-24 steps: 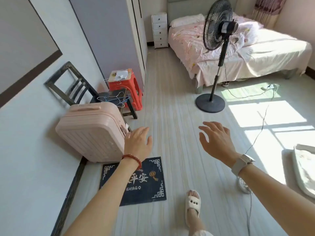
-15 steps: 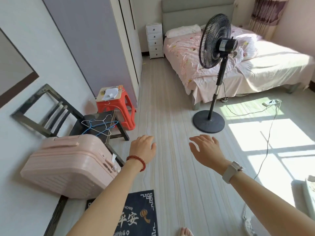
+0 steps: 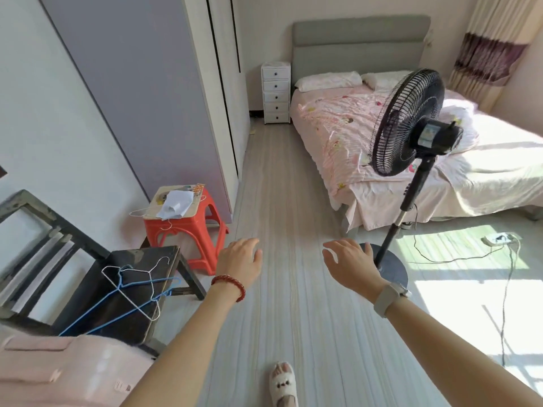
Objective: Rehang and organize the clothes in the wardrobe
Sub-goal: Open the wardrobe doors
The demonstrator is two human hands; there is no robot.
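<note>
The tall wardrobe point(image 3: 164, 92), grey-sided with shut white doors, stands along the left wall ahead. Several wire hangers point(image 3: 138, 286), white and blue, lie on the dark chair point(image 3: 117, 283) at the lower left. A pale cloth point(image 3: 174, 202) and another white hanger rest on the red stool point(image 3: 188, 233) beside the wardrobe. My left hand point(image 3: 239, 261), with a red bead bracelet at the wrist, and my right hand point(image 3: 349, 262), with a watch at the wrist, are held out over the floor, fingers relaxed, holding nothing.
A pink suitcase point(image 3: 61, 374) lies at the bottom left. A black standing fan point(image 3: 411, 133) stands right of centre, its cable running to a power strip point(image 3: 499, 239). The bed point(image 3: 411, 148) fills the right; a white drawer unit point(image 3: 275, 92) stands at the far wall. My slippered foot point(image 3: 282, 383) is below.
The view has advanced along the floor and lifted toward the wardrobe and bed; the doormat has left the view. Both hands stay out in front, holding nothing.
</note>
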